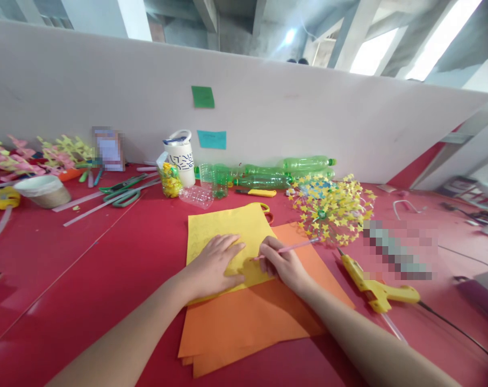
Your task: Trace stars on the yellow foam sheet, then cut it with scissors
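A yellow sheet of paper (223, 223) lies on top of several orange sheets (236, 322) on the red table. My left hand (217, 263) rests flat on the yellow sheet with its fingers spread. Pinched in my right hand (282, 263) is a pink pencil (298, 246), its tip at the yellow paper and its back end pointing right. Faint marks show on the left part of the yellow sheet. Scissors with yellow and red handles (270, 217) lie partly hidden under the sheet's far right corner.
A yellow glue gun (375, 287) with a cord lies right of the papers. Behind it stands a cluster of yellow paper stars (328, 209). Green plastic bottles (264, 180), a yellow cutter (262, 193) and a white tumbler (181, 161) line the back. Green scissors (121, 198) lie left.
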{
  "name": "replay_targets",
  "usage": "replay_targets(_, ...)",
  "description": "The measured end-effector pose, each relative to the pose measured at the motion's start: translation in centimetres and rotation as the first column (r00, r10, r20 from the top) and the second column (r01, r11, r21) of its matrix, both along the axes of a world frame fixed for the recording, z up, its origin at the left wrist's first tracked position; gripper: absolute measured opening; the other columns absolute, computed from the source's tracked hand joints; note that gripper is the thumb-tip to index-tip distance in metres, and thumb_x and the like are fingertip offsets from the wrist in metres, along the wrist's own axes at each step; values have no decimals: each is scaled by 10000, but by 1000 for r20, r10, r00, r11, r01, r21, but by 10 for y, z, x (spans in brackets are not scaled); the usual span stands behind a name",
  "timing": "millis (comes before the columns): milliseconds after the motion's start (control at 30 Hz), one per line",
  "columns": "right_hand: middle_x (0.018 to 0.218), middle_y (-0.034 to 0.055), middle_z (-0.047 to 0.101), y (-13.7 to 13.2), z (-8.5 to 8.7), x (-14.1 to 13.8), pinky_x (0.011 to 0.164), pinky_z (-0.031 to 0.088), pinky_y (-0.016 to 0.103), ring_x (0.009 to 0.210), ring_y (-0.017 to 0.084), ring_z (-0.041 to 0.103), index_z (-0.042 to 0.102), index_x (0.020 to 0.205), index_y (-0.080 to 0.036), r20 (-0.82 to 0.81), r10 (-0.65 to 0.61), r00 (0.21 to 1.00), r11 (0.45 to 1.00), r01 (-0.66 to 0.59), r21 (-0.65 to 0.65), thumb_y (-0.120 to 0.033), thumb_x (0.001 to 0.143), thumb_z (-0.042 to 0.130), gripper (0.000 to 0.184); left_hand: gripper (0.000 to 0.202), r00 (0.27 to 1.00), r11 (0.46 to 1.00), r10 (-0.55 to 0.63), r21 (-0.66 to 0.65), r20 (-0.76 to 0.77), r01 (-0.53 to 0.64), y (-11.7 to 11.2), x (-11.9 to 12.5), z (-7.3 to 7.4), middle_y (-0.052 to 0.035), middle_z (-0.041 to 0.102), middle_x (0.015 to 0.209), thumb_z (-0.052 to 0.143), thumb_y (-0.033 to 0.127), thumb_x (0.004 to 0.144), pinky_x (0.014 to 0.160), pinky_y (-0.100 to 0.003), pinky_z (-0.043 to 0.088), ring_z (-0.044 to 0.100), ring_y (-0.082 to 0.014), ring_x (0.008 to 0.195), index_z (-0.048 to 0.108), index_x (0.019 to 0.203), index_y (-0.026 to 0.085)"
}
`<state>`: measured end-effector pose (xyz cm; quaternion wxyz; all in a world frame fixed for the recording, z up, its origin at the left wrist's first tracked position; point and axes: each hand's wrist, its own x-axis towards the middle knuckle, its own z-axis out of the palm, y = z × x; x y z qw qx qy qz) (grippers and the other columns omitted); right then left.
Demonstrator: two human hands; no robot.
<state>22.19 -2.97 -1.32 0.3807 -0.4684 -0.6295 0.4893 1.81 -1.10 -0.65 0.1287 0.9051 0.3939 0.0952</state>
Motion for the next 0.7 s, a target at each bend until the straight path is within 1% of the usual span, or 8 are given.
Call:
replay_targets(67,507,-62,456,-1,1,3,392,284,179,396,76,396,414,749,-197,-33,10,999,999,-11,-43,-293,829,387,128,552,1000,1000,-2,17,2,2,1,0,1,-59,284,1402,478,541,809,1028,-431,190,208,-289,1278,403,1276,258)
replay_targets(133,540,-63,454,-3,3,5,410,269,174,430,69,388,436,771,-194,-16,68,998,997,-69,-21,-222,770,460,37,491,1000,1000,-2,24,7,2,2,-1,1,-58,309,1385,469,520,825,1022,-430,202,227,-287,1267,450,1243,262)
replay_targets(233,580,-51,439,-6,3,4,447,255,178,495,65,365,459,702,-175,35,115,993,992,-116,39,-126,689,494,62,452,1000,1000,-9,0,21,9,3,-2,1,-64,328,1371,481,461,833,1010,-417,232,263,-280,1248,468,1237,258)
replay_targets(367,549,-55,420,-7,-1,1,448,247,184,491,66,342,433,655,-176,63,116,991,992,-118,39,-118,692,489,88,499,999,999,-26,-35,32,27,3,-4,0,-65,303,1386,546,377,787,1015,-407,234,256,-284,1251,452,1260,247)
replay_targets(500,547,-54,438,-6,-4,1,448,252,185,482,64,356,440,663,-176,74,150,986,988,-152,21,-112,700,478,83,514,999,999,-20,-43,38,22,4,-4,0,-65,307,1382,562,355,770,1021,-402,228,253,-279,1252,453,1260,248)
replay_targets(700,567,-47,496,-7,-4,3,457,275,180,486,64,401,453,675,-176,79,186,979,982,-188,14,-102,703,474,82,485,999,997,-29,-67,30,31,3,-4,2,-31,278,1397,553,333,772,1012,-427,231,240,-284,1257,464,1247,306)
